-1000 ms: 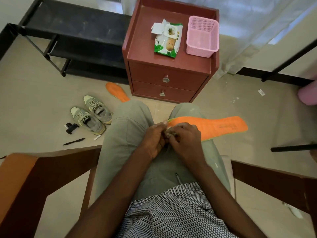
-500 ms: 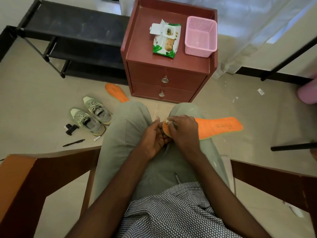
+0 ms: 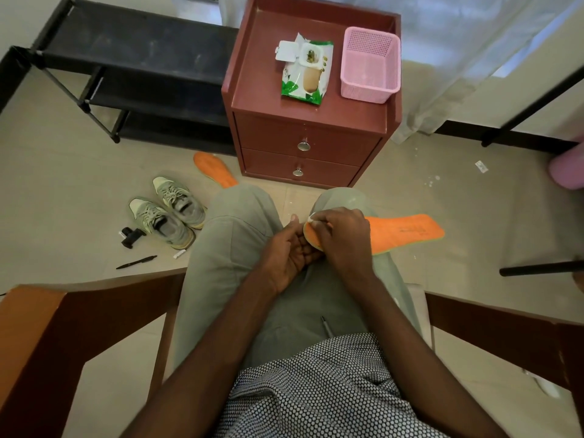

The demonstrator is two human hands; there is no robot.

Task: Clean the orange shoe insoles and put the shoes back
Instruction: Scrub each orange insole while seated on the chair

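An orange insole lies across my right thigh, its far end sticking out to the right. My left hand holds its near end from below, fingers curled under the edge. My right hand pinches a small white wipe and presses it on that same end. A second orange insole lies on the floor by the cabinet. Two grey-green sneakers sit side by side on the floor to my left.
A red-brown two-drawer cabinet stands ahead, holding an open wipes pack and a pink basket. A black shoe rack is at back left. A pen and a small black object lie near the sneakers. Wooden chair arms flank me.
The insole has shifted slightly toward the right across my thigh. My right hand, earlier bunched against the left, now sits on the insole's near end with the wipe.
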